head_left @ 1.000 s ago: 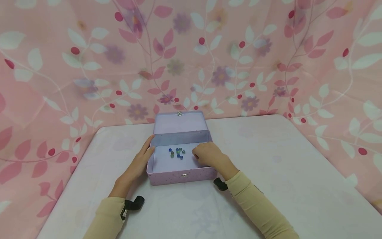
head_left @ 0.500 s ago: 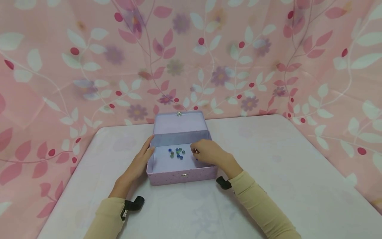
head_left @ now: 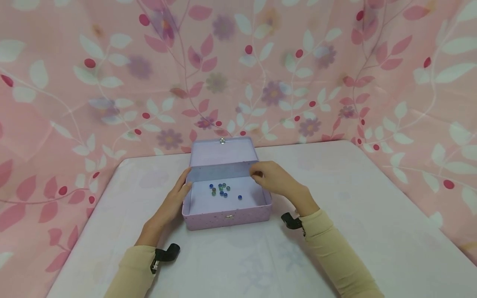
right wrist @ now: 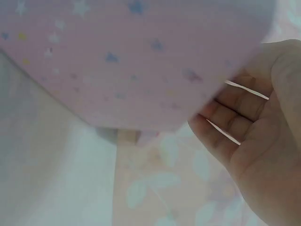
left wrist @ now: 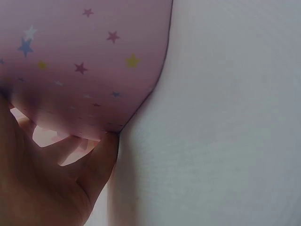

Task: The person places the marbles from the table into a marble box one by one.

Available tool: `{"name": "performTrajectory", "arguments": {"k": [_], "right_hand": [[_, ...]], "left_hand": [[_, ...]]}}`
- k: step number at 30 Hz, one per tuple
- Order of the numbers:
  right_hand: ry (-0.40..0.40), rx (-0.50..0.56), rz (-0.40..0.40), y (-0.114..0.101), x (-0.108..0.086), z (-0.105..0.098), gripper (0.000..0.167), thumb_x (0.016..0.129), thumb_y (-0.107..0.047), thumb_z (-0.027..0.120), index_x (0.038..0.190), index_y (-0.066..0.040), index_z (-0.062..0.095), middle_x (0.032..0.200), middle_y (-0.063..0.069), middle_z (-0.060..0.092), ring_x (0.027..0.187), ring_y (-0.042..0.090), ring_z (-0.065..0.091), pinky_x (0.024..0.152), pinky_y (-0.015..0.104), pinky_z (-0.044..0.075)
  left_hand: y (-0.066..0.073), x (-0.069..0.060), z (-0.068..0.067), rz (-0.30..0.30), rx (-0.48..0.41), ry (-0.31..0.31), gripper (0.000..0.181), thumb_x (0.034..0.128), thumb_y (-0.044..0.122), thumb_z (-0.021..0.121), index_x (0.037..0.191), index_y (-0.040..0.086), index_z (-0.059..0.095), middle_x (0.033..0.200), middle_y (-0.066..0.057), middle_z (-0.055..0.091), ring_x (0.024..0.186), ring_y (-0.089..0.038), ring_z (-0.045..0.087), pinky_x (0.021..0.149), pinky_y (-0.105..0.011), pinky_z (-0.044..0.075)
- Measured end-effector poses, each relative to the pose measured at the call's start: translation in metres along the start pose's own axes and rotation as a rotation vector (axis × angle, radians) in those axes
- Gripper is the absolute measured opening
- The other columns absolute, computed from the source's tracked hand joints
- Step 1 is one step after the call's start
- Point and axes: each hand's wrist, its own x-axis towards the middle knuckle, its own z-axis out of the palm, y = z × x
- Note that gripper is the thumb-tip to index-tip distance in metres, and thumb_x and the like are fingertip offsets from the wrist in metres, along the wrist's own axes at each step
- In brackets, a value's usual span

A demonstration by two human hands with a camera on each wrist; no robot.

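A lilac hinged box [head_left: 228, 221] stands on the table with its lid [head_left: 223, 151] raised at the back. Star prints cover its pink outside [left wrist: 84, 42] in the left wrist view. My left hand [head_left: 167, 210] grips its left wall, thumb at the rim and fingers against the outside. Several blue and green glass marbles [head_left: 222, 193] lie in a loose cluster inside. One blue marble [head_left: 240, 197] lies apart, right of them. Above the box's back right side hovers my right hand [head_left: 275, 179], fingers loosely bent; nothing shows in it. Its thumb and index tips are hidden in the right wrist view.
A white patterned cloth covers the table [head_left: 335, 215], whose back edge meets a pink floral curtain [head_left: 238, 74]. Black wrist cameras sit below the left cuff [head_left: 167, 253] and the right cuff [head_left: 292, 221].
My right hand has lifted from inside the box and moved back and right. The separate blue marble, earlier mostly hidden under it, now shows fully. My left hand keeps its place.
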Motion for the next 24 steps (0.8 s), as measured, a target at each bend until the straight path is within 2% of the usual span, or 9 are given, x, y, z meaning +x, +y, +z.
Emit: {"name": "performTrajectory", "arguments": {"k": [6, 11, 16, 20, 24], "right_hand": [[0.069, 0.083, 0.04, 0.014, -0.01, -0.016, 0.01, 0.094, -0.008, 0.062, 0.099, -0.01, 0.072, 0.094, 0.004, 0.072, 0.088, 0.017, 0.063, 0.083, 0.039, 0.056], [0.122, 0.074, 0.074, 0.027, -0.019, -0.03, 0.011, 0.094, -0.008, 0.063, 0.098, -0.01, 0.072, 0.094, 0.005, 0.072, 0.089, 0.019, 0.065, 0.086, 0.043, 0.053], [0.137, 0.073, 0.099, 0.038, -0.024, -0.038, 0.009, 0.095, -0.009, 0.062, 0.097, -0.01, 0.072, 0.094, 0.006, 0.072, 0.09, 0.021, 0.065, 0.088, 0.047, 0.053], [0.084, 0.046, 0.143, 0.044, -0.027, -0.042, 0.01, 0.095, -0.01, 0.061, 0.098, -0.009, 0.071, 0.094, 0.008, 0.072, 0.089, 0.022, 0.065, 0.085, 0.045, 0.054], [-0.026, 0.002, 0.219, 0.051, -0.033, -0.045, 0.014, 0.094, -0.013, 0.06, 0.101, -0.008, 0.071, 0.093, 0.008, 0.071, 0.086, 0.022, 0.063, 0.078, 0.041, 0.055]], "left_hand": [[0.0, -0.001, -0.001, -0.015, 0.013, 0.005, 0.06, 0.1034, 0.06, 0.027, 0.157, 0.047, 0.004, 0.169, 0.007, 0.002, 0.157, -0.033, 0.003, 0.118, -0.072, 0.007], [0.0, -0.001, 0.0, -0.029, 0.029, 0.004, 0.061, 0.1031, 0.061, 0.026, 0.158, 0.046, 0.002, 0.169, 0.007, 0.001, 0.157, -0.032, 0.003, 0.118, -0.072, 0.008], [0.0, 0.0, -0.001, -0.028, 0.022, 0.002, 0.062, 0.1029, 0.061, 0.026, 0.158, 0.045, 0.003, 0.169, 0.007, 0.001, 0.157, -0.032, 0.004, 0.118, -0.072, 0.008], [0.0, 0.0, -0.002, -0.014, 0.018, 0.002, 0.062, 0.1033, 0.06, 0.027, 0.159, 0.043, 0.004, 0.169, 0.007, 0.001, 0.157, -0.031, 0.003, 0.119, -0.071, 0.007], [0.001, 0.001, -0.002, -0.01, 0.017, 0.002, 0.06, 0.1046, 0.057, 0.028, 0.159, 0.043, 0.004, 0.169, 0.007, 0.002, 0.157, -0.031, 0.004, 0.119, -0.07, 0.007]]}}
